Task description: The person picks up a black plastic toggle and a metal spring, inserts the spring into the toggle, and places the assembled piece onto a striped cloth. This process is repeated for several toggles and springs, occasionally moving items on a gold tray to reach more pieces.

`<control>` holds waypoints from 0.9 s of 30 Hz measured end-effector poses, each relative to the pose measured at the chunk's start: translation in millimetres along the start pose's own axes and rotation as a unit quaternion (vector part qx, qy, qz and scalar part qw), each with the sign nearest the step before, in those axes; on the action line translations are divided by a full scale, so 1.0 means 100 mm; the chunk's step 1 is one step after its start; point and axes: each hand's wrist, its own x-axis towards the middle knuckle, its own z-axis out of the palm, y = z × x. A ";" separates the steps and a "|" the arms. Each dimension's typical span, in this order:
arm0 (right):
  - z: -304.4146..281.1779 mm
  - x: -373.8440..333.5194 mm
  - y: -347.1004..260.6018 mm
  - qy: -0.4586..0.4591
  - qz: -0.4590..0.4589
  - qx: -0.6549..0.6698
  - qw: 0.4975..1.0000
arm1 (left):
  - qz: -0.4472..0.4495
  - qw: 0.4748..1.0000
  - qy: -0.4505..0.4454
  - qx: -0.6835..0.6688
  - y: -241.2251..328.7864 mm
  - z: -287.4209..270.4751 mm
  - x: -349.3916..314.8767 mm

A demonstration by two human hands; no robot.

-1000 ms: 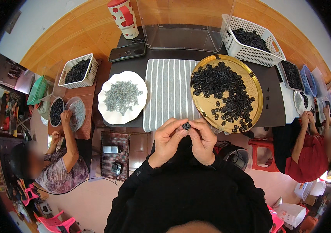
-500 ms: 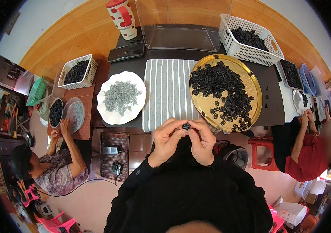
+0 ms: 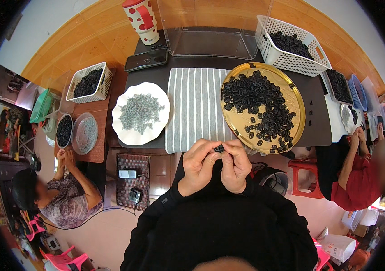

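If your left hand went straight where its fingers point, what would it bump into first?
The left hand would first push the small black piece pinched at its fingertips, then probably the right hand just beyond. It's hard to judge depth here.

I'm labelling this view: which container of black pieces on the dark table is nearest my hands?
The round gold tray, just beyond your right hand; the white basket stands farther back.
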 end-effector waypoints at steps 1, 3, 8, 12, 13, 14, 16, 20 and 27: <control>0.00 0.00 0.00 0.001 0.000 -0.001 1.000 | 0.011 1.000 0.003 0.013 0.00 0.00 0.00; 0.00 -0.01 0.02 0.000 0.004 0.010 1.000 | 0.018 1.000 0.009 0.011 0.02 0.03 0.00; -0.01 0.05 -0.04 -0.010 0.043 0.044 0.998 | 0.009 1.000 0.009 -0.008 0.01 0.01 0.00; -0.26 0.13 -0.09 -0.081 0.255 0.144 0.953 | -0.036 0.996 -0.067 -0.044 -0.05 -0.10 0.04; -0.34 0.19 -0.10 -0.100 0.276 0.134 0.946 | -0.073 0.988 -0.098 -0.091 -0.06 -0.13 0.03; -0.45 0.29 -0.13 -0.095 0.271 0.128 0.949 | -0.110 0.976 -0.130 -0.138 -0.06 -0.13 0.03; -0.70 0.58 -0.25 -0.251 0.413 0.090 0.871 | -0.164 0.954 -0.124 -0.217 -0.05 -0.12 0.01; -1.04 1.55 -0.35 -0.076 0.271 0.114 0.953 | -0.156 0.964 -0.106 -0.190 -0.14 -0.22 0.04; -1.23 1.97 -0.18 -0.202 0.278 -0.074 0.936 | -0.179 0.965 -0.084 -0.172 -0.16 -0.25 0.06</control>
